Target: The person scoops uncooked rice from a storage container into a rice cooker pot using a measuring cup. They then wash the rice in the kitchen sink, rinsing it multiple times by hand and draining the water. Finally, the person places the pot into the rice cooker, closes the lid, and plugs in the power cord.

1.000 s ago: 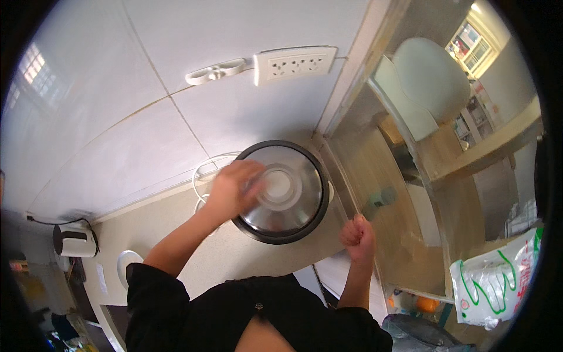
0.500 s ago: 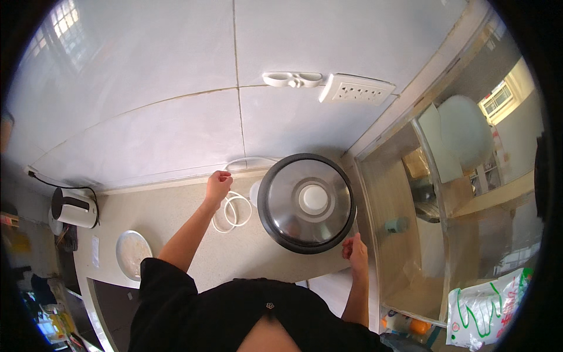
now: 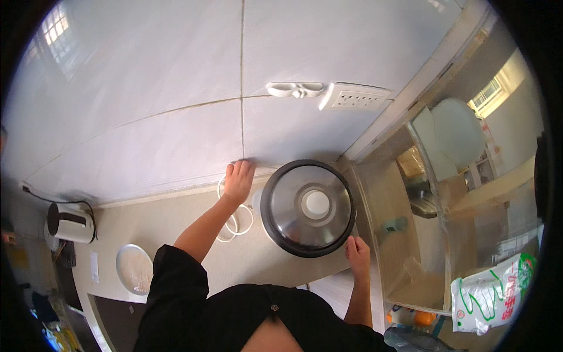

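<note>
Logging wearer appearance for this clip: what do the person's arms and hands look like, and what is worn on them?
Both hands, the left hand and the right hand, are bare, without gloves. The forearms are uncovered. A black top has its left sleeve ending near the elbow.

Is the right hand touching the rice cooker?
Touching. The head view shows the right hand with its fingers against the lower right rim of the rice cooker, no gap visible between them.
</note>
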Available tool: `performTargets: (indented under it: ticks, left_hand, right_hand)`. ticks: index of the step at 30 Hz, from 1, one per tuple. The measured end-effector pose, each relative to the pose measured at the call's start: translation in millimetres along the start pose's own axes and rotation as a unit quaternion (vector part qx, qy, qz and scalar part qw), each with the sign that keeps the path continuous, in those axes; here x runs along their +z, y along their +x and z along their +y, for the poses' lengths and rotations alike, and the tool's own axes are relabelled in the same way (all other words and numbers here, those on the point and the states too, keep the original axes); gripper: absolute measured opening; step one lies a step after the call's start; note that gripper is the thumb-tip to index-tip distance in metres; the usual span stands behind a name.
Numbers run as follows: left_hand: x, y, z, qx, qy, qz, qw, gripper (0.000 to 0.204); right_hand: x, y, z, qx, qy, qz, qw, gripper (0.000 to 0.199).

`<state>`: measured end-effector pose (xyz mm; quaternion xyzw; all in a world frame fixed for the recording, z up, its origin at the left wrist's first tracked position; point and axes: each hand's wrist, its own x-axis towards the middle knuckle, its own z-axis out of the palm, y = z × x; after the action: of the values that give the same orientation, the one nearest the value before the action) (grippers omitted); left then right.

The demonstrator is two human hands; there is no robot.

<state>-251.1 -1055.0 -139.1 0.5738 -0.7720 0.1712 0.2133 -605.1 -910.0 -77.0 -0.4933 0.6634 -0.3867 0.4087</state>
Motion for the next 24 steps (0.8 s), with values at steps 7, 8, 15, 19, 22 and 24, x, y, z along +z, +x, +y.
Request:
performTargets:
  ticks: [7,8,15,19,22,24]
  left_hand:
    - [15,-9,-1,-0.016,-0.178,0.009,0.984,0.008]
    - [12,-6,3,-0.047,-0.212,0.021,0.976,0.007]
    - [-43,11,2,-0.155,-0.271,0.04,0.949,0.01]
    - [-80,4,8,-0.184,-0.308,0.094,0.928,0.007]
    - [-92,-1,9,-0.198,-0.305,0.109,0.925,0.007]
    - [-102,-1,13,-0.206,-0.315,0.105,0.92,0.008]
  right_hand:
    - [-8,-8,-16,0.003,-0.014,0.054,0.998,0.027]
    - [-8,-7,-23,-0.007,-0.017,0.05,0.999,0.027]
    - [11,6,-80,-0.096,0.033,0.019,0.995,0.023]
    - [39,20,-123,-0.103,0.15,-0.097,0.978,0.022]
    - [69,44,-145,0.055,0.285,-0.269,0.919,0.02]
    - [99,61,-154,0.163,0.373,-0.33,0.852,0.021]
